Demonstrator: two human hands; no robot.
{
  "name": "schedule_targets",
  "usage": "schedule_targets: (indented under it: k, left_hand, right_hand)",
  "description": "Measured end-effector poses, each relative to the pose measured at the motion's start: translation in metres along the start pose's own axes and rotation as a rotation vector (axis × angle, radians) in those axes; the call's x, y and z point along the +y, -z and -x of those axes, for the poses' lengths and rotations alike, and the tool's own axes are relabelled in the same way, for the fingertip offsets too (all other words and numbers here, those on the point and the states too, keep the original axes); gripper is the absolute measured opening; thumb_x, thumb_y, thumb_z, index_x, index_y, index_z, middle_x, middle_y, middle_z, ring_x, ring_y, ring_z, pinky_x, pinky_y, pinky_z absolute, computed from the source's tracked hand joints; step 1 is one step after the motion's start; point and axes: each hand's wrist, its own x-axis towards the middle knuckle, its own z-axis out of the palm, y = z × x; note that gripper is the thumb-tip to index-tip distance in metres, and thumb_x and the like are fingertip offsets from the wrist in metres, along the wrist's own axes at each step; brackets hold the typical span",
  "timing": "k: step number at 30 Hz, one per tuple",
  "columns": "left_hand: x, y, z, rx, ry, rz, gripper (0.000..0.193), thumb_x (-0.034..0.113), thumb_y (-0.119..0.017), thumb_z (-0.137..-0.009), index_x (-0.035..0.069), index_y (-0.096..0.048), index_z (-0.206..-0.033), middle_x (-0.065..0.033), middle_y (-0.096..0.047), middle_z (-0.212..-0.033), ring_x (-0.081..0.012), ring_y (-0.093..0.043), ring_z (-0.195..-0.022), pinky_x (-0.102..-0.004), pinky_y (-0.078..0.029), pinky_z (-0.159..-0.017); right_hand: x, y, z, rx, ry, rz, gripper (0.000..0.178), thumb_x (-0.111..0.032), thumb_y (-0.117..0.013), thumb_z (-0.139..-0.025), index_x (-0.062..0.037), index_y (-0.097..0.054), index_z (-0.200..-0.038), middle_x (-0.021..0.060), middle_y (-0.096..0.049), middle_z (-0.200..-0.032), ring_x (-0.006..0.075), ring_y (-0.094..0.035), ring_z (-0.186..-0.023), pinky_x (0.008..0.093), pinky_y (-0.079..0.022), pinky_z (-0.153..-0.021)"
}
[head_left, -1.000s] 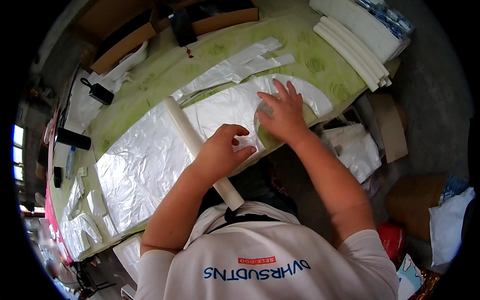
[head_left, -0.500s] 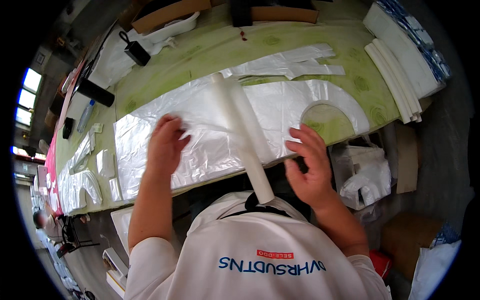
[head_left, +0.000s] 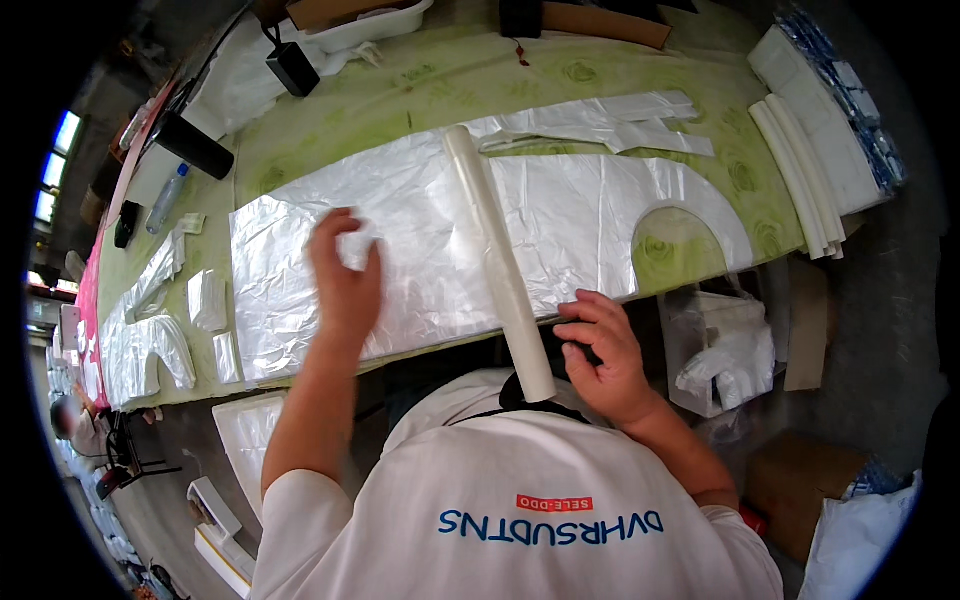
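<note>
A stack of thin, shiny white plastic sheets (head_left: 300,270) lies on the table, with a rounded cut-out near its right end. Across it rests a long white roll (head_left: 490,235), which looks like rolled plastic film; its near end juts past the table edge toward my shirt. My left hand (head_left: 347,275) hovers over the sheets left of the roll, thumb and fingers apart, holding nothing. Just right of the roll's near end, my right hand (head_left: 605,360) is in the air by the table edge, its fingers loosely bent and apart with nothing in them.
Narrow plastic strips (head_left: 600,120) lie beyond the sheets. Several white rolls (head_left: 800,180) sit at the right beside a white box (head_left: 815,110). At the left are cut plastic pieces (head_left: 150,350), a bottle (head_left: 167,200) and a black cylinder (head_left: 193,145). A bag of plastic (head_left: 725,350) is below the table edge.
The roll, blurred before, now appears sharp and still. My right hand has come down and closer to the roll's near end. My left hand has lifted slightly, and the view has shifted a little.
</note>
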Motion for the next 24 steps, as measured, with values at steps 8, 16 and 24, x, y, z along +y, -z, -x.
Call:
schedule_targets:
  k: [8, 16, 24]
  left_hand:
    - [0.052, -0.058, 0.032, -0.585, -0.015, -0.143, 0.083, 0.013, -0.065, -0.087, 0.0, -0.024, -0.157, -0.022, -0.045, -0.152, -0.0397, -0.036, -0.145, -0.0547, -0.022, -0.122]
    - [0.061, -0.028, 0.01, -0.446, -0.249, -0.137, 0.072, 0.011, -0.061, -0.088, 0.007, -0.036, -0.155, -0.0209, -0.035, -0.159, -0.0451, -0.026, -0.15, -0.0606, -0.018, -0.121]
    - [0.055, -0.034, -0.017, -0.453, -0.208, -0.098, 0.022, 0.022, -0.072, -0.091, 0.009, -0.069, -0.108, -0.0086, -0.058, -0.139, -0.0387, -0.041, -0.142, -0.0615, -0.027, -0.116]
  right_hand:
    - [-0.015, -0.023, -0.002, -0.245, 0.079, -0.109, 0.033, -0.001, -0.072, -0.079, -0.0076, -0.069, -0.111, 0.0152, -0.059, -0.133, 0.0419, -0.05, -0.131, 0.0489, -0.043, -0.11]
    - [-0.024, -0.029, -0.017, -0.339, 0.134, -0.024, 0.028, -0.007, -0.072, -0.08, -0.0081, -0.07, -0.109, 0.0111, -0.066, -0.125, 0.0389, -0.052, -0.13, 0.0556, -0.037, -0.113]
    - [-0.023, -0.026, -0.026, -0.103, 0.094, 0.102, 0.03, -0.003, -0.073, -0.079, -0.0087, -0.068, -0.109, 0.0127, -0.066, -0.118, 0.0392, -0.057, -0.121, 0.055, -0.039, -0.112]
